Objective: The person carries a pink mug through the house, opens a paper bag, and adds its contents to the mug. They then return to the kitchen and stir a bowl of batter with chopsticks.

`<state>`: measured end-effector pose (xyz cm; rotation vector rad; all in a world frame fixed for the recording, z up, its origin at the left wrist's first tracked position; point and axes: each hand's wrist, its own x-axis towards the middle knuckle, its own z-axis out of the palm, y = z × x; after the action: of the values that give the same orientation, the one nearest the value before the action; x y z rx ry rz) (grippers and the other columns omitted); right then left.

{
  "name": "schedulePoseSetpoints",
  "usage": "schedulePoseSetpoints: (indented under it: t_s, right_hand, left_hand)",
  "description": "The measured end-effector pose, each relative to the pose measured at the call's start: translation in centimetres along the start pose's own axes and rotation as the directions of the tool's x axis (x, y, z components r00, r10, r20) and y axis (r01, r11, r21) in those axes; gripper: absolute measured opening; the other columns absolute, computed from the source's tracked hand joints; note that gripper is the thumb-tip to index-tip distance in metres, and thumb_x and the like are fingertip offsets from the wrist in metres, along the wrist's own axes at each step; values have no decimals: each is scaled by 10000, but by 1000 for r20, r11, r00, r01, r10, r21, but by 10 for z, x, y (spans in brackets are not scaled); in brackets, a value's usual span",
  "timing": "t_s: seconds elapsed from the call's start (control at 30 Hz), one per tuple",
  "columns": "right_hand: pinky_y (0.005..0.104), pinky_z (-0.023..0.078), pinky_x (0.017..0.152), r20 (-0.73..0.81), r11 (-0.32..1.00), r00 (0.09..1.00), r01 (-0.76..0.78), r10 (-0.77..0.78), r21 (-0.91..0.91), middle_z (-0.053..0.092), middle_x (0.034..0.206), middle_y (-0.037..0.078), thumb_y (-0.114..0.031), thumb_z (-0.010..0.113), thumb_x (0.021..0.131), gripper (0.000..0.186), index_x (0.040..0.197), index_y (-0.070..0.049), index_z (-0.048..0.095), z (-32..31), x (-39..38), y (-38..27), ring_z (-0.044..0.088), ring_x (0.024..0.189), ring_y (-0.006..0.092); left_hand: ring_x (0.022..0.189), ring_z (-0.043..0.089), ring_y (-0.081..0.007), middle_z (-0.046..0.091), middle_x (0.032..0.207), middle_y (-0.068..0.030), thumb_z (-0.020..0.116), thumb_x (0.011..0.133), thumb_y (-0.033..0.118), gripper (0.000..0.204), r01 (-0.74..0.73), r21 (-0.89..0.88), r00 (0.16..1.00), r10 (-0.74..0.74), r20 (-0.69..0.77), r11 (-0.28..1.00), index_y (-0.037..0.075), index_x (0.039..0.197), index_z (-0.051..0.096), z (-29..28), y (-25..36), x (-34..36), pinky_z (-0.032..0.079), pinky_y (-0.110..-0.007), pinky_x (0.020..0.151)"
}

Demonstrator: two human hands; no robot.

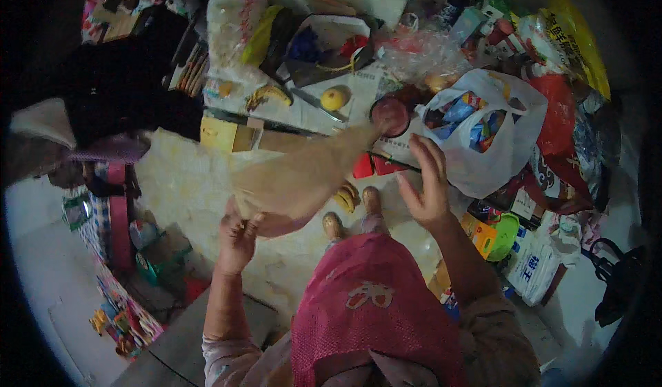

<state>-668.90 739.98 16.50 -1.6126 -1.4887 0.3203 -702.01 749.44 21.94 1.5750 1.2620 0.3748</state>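
Note:
A tan, thin, see-through bag [296, 180] stretches across the middle, blurred by motion. Its near end is pinched in my left hand [240, 239], fingers closed. The far end narrows toward a round reddish-brown dish [390, 115] on the table; I cannot tell whether they touch. My right hand [429, 184] is raised with its fingers apart, holding nothing, beside a white plastic bag [460, 151] full of colourful packets. Small red boxes [376, 166] lie between the tan bag and my right hand.
On the table are a yellow round fruit [334, 99], a knife [316, 102], a banana [267, 97] and an open box [324, 75]. Bananas [346, 197] show near my shoes [372, 199]. Piled packages crowd the right. A dark cloth [131, 84] covers the left.

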Motion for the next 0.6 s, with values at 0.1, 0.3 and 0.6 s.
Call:
schedulePoseSetpoints:
  t_s: [0.1,0.3,0.6]
  right_hand:
    - [429,306,994,308,994,949,39,-70,107,408,1323,164,-105,661,771,581,1288,-8,414,11,-15,-47,401,1204,332]
    - [367,418,884,733,881,664,-250,-146,402,537,1152,163,-178,571,869,364,1194,-26,510,56,-96,-82,535,1046,310]
    - [340,447,748,793,962,596,-121,-127,244,558,937,164,-128,574,860,174,946,22,562,55,-97,-155,562,851,283]
  left_hand:
    - [834,499,-278,567,870,-72,608,671,-98,289,-322,143,941,299,161,936,66,910,610,3,-56,-39,428,-355,739]
    - [787,476,-227,526,812,-59,603,813,-17,99,-245,91,962,230,150,965,57,878,614,-13,-104,-98,403,-318,712]
    - [769,515,-280,559,796,-120,642,806,78,72,-368,182,907,395,-145,912,22,824,600,-18,-127,-117,412,-351,678]
